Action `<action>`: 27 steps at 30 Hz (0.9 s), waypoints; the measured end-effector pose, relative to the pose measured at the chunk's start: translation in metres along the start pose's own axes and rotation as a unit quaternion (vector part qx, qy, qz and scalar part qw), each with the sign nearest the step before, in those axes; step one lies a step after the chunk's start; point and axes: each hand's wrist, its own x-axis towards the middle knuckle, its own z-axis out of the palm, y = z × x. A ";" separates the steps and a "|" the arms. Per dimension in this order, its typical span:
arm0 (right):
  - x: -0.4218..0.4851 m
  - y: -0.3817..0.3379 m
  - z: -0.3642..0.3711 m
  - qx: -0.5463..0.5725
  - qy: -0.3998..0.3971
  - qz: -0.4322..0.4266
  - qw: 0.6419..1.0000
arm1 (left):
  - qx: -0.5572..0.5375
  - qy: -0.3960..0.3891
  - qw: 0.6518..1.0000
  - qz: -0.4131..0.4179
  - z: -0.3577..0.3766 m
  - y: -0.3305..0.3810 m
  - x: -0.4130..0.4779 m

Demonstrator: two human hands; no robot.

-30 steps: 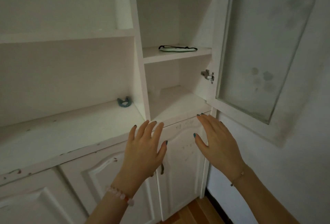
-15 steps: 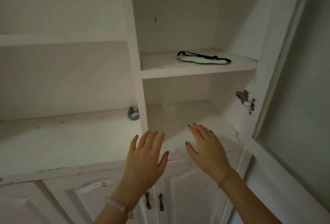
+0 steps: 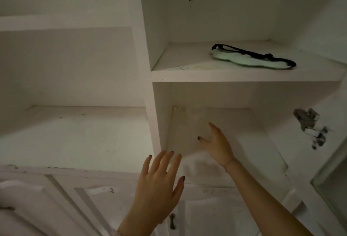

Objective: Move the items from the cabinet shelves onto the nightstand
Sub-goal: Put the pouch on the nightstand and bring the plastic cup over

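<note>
1. Head view: the right hand reaches into the lower compartment, fingers spread and holding nothing; whether the palm touches its floor I cannot tell.
2. Left hand hovers at about 7 o'clock from it, before the cabinet's front edge, fingers splayed wide, empty too.
3. Eye mask, pale green with a black strap, lies on the upper shelf, at about 1 o'clock from the right hand and well apart from both.
4. Its long axis runs roughly 10 to 4 o'clock, left end nearer the hands.
5. Right hand is nearer, so it likely makes the lift.
</note>
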 end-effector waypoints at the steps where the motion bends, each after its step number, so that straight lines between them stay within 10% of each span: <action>1: 0.009 0.003 0.004 0.032 -0.004 0.021 0.999 | 0.003 -0.001 1.000 0.001 0.001 -0.001 -0.002; 15: 0.065 0.006 0.034 0.264 0.037 0.082 0.960 | -0.007 -0.038 0.999 -0.027 -0.003 -0.014 -0.015; 27: 0.060 0.001 0.034 0.182 0.072 0.045 0.980 | 0.000 -0.026 0.999 -0.025 -0.009 -0.030 -0.026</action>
